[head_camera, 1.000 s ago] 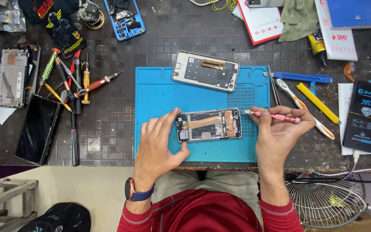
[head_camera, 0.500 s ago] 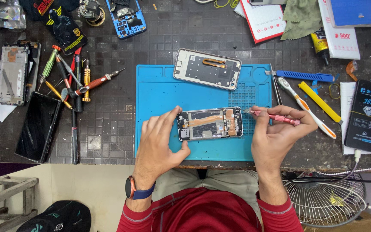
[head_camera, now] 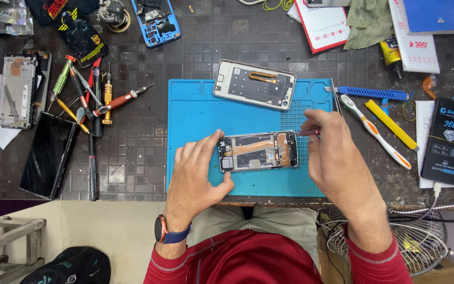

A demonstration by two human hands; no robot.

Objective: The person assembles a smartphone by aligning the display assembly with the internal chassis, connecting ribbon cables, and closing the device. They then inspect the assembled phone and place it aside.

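Right hand (head_camera: 337, 158) has swung its red screwdriver (head_camera: 311, 132) onto the opened phone (head_camera: 258, 151); left hand (head_camera: 198, 168) grips the phone's end

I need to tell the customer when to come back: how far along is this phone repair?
Done: back panel off, lying on the mat. In hand: left hand steadies the open phone; right hand works a red tool at its end. Left: phone unclosed.

At three o'clock we see a black rectangular packet (head_camera: 446, 141) with blue trim. At one o'clock lie a white box with red print (head_camera: 415, 42), a blue box (head_camera: 437, 14) and a red-bordered white card (head_camera: 320, 23). At nine o'clock rests a dark screen panel (head_camera: 48, 155).
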